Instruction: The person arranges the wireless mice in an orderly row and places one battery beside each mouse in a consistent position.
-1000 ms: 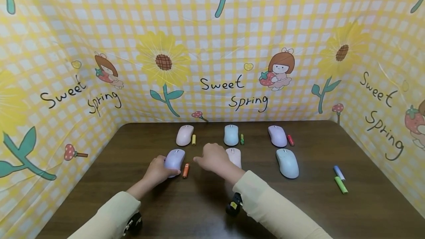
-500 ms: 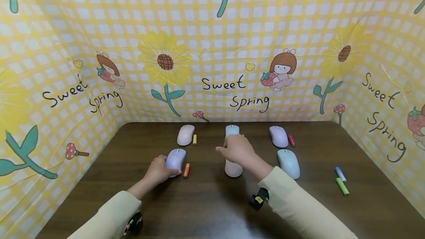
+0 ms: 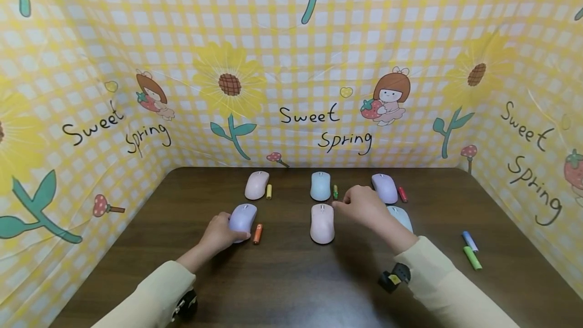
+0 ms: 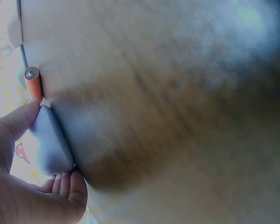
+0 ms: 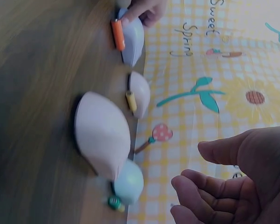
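Note:
My left hand (image 3: pixel 217 233) grips the front-left purple computer mouse (image 3: pixel 244 214), thumb on one side and fingertips on the other in the left wrist view. An orange battery (image 3: pixel 257 234) stands close to the thumb, to the mouse's right. Above the table my right hand (image 3: pixel 368 208) holds nothing; its thumb and loosely bent fingers are apart in the right wrist view. Nearest to it are the front-middle pink mouse (image 3: pixel 322 227), a green battery (image 3: pixel 335 192) and the front-right light blue mouse (image 3: pixel 400 215), which the hand and wrist partly cover.
Along the back lie a pink mouse (image 3: pixel 257 185) with a yellow battery (image 3: pixel 269 192), a light blue mouse (image 3: pixel 321 186), and a purple mouse (image 3: pixel 384 189) with a red battery (image 3: pixel 403 195). A blue battery (image 3: pixel 470 242) and a lime battery (image 3: pixel 472 258) lie at right.
My right hand has moved rightward, from beside the orange battery across the pink mouse, uncovering that mouse. My left hand keeps its grip on the purple mouse.

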`<state>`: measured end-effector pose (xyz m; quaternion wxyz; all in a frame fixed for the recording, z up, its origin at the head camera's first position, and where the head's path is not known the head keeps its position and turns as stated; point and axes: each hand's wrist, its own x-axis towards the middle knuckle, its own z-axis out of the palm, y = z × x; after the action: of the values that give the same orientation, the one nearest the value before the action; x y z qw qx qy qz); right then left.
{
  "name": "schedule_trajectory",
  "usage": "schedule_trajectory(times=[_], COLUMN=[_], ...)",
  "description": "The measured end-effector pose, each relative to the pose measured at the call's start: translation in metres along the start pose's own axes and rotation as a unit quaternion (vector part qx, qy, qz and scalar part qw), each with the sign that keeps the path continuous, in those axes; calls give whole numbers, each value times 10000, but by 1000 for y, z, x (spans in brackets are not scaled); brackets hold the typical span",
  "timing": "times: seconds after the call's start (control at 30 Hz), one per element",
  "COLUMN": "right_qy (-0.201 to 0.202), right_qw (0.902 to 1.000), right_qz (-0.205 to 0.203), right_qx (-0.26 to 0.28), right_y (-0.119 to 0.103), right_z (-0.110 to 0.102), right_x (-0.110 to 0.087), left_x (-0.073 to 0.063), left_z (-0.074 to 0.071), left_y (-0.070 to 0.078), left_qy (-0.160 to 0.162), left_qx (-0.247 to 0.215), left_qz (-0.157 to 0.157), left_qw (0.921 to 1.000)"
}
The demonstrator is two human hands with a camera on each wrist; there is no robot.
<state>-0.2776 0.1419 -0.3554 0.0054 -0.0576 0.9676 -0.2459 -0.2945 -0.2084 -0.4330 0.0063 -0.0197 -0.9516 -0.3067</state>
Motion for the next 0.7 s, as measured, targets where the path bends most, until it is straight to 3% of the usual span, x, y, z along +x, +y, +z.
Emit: schedule_trajectory(times=[0.7], right_qy=[100], right_qw=[9995], right_qz=[133], right_qx=[-256], right_y=[73], right_z=[-37], right_x=[-38], left_x=[-1], left_z=[-1], left_y=[0], left_qy=[16], left_qx=[-14], left_qz=[-67], left_qw=[10000])
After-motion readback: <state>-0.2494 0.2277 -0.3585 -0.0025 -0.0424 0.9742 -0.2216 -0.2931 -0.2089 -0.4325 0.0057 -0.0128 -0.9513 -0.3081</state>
